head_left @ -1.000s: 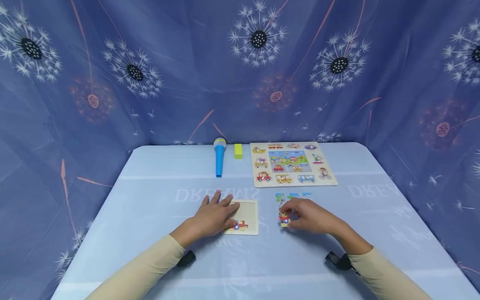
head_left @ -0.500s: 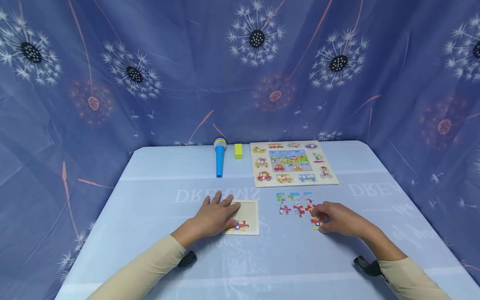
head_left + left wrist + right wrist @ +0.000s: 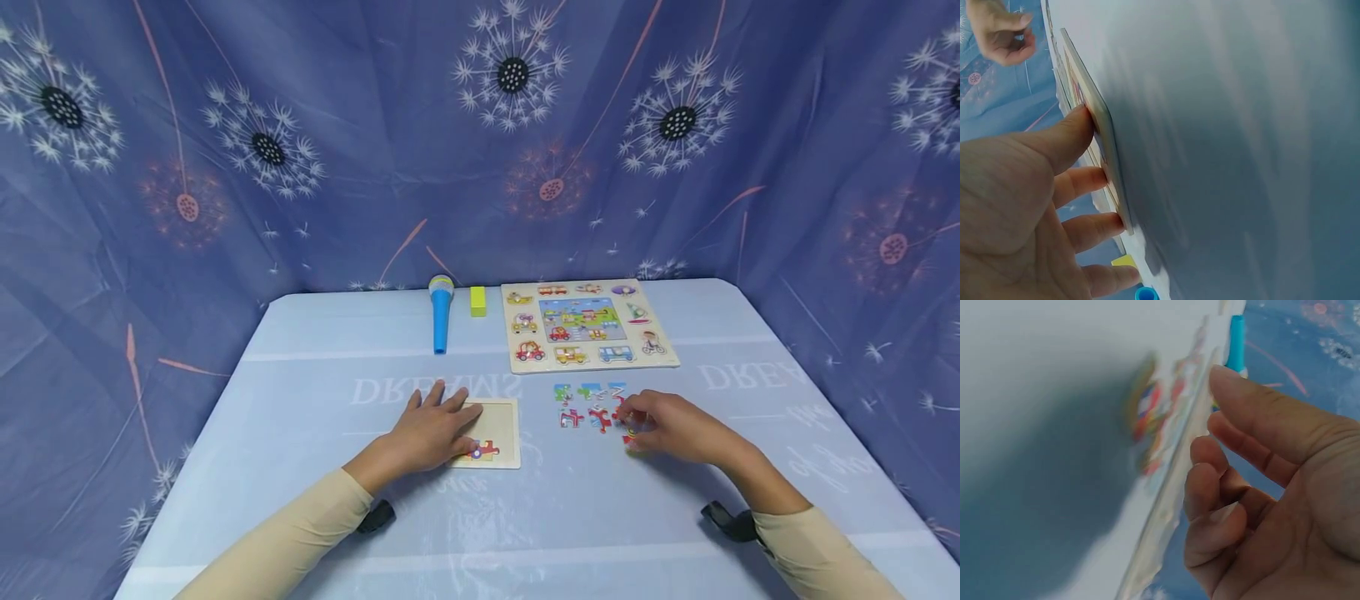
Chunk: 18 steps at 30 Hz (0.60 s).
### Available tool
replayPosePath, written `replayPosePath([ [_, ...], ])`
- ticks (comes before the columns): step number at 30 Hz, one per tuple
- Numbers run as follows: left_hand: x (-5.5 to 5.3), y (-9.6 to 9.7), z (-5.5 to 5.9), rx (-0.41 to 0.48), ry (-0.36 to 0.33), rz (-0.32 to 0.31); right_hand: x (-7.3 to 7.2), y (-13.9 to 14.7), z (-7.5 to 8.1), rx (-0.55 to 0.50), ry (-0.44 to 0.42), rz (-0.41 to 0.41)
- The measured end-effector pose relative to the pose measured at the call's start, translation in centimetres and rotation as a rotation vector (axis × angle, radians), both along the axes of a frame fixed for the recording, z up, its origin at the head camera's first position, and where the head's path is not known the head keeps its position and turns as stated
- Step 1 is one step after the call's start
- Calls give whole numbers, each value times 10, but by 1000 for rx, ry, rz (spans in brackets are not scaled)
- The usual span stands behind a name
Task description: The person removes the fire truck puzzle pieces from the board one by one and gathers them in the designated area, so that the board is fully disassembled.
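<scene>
My left hand (image 3: 427,429) lies with spread fingers on a small wooden puzzle tray (image 3: 504,417), its thumb against a red-and-yellow puzzle piece (image 3: 487,451) in the tray's lower part. In the left wrist view the thumb and fingertips touch the tray edge (image 3: 1105,125). Right of the tray, several loose puzzle pieces (image 3: 572,418) lie in rows. Over the right end of these rows is my right hand (image 3: 675,427), fingers bent and thumb apart. A red-and-yellow piece (image 3: 631,437) shows beneath it. The right wrist view shows nothing between thumb and fingers of the right hand (image 3: 1272,481).
Behind the pieces lies a larger wooden vehicle puzzle board (image 3: 517,337). A blue toy microphone (image 3: 440,321) and a yellow block (image 3: 477,302) are at the table's back. A blue dandelion-print curtain (image 3: 405,167) hangs behind the pale tablecloth (image 3: 300,375).
My right hand has carried a red-and-yellow piece rightward to the end of the lower row, then let go of it. The left hand stays on the tray.
</scene>
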<state>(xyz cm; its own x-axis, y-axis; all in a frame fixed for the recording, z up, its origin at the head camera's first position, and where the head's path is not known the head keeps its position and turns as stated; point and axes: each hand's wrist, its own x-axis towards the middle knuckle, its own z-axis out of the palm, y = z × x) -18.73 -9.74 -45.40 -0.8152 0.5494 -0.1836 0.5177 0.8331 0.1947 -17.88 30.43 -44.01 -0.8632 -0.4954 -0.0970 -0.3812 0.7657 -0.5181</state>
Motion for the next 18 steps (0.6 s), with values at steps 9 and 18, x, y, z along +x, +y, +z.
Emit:
replayPosePath([
  [9,-1,-5,-2,22,-9,-21,-14,-49,10,-63,-18,115],
  [18,-2,-16,3,34,33,1,-20,-108,8,-77,-82,215],
])
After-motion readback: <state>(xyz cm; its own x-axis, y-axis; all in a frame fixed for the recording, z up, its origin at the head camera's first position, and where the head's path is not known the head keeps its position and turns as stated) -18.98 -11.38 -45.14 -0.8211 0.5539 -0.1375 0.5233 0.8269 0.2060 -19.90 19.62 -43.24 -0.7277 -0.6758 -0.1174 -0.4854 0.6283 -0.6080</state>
